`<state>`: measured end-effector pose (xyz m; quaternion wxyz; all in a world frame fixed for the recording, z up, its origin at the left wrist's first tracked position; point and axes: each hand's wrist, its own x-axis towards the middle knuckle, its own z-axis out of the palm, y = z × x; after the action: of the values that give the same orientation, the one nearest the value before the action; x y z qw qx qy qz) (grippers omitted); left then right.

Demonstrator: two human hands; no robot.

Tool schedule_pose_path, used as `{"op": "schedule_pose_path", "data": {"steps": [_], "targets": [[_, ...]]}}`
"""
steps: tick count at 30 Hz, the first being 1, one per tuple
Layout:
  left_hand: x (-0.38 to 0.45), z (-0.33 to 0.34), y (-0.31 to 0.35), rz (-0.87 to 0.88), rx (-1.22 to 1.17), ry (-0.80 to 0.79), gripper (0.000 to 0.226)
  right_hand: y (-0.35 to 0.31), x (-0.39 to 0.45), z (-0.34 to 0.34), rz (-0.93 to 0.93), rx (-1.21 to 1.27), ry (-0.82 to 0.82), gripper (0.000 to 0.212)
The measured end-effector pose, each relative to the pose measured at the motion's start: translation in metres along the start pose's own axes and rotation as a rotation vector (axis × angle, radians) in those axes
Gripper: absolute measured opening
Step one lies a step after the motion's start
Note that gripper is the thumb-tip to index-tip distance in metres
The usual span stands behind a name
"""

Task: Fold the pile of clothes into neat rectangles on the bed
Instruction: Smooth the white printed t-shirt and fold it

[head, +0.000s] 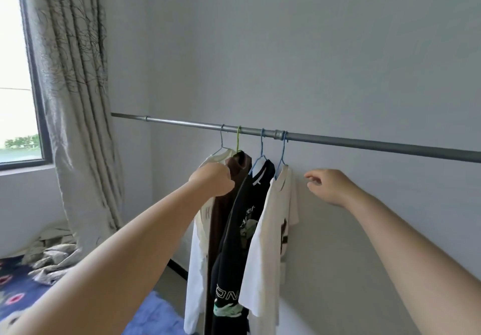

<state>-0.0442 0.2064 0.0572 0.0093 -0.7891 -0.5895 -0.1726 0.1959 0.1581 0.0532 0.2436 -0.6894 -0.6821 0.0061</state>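
Four garments hang on hangers from a grey rail (pixel 338 139) across the wall: cream shirt (pixel 200 230), brown top (pixel 221 217), black printed shirt (pixel 234 243), white shirt (pixel 270 230). Left hand (pixel 213 180), fingers curled, grips the brown top at its shoulder. Right hand (pixel 328 185) at 3 o'clock of the white shirt, fingers loosely bent, holding nothing. Bed (pixel 15 290) at 8 o'clock.

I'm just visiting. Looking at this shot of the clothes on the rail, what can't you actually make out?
Head view, the only one:
- Left hand: its fingers are hidden behind its own back, so I cannot tell what it grips at the brown garment.
- Cream shirt: chest lettering is cut off by the forearm.
- Rail: its right end runs off the edge.
- Bed: only a corner shows at lower left.
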Motion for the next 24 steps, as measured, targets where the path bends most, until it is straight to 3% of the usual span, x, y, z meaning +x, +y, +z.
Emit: {"op": "schedule_pose_path", "data": {"steps": [7, 10, 17, 24], "targets": [[0.067, 0.042, 0.053, 0.054, 0.013, -0.1, 0.026, 0.069, 0.08, 0.017, -0.026, 0.031, -0.023, 0.033], [0.102, 0.056, 0.067, 0.073, 0.047, -0.148, 0.037, 0.085, 0.125, 0.034, -0.041, 0.034, -0.049, 0.034], [0.17, 0.073, 0.086, 0.124, 0.233, -0.273, 0.05, 0.085, 0.213, 0.058, -0.07, 0.064, -0.087, 0.036], [0.213, 0.096, 0.085, 0.098, 0.088, -0.434, 0.038, 0.085, 0.269, 0.083, -0.098, 0.22, -0.237, 0.042]]}}
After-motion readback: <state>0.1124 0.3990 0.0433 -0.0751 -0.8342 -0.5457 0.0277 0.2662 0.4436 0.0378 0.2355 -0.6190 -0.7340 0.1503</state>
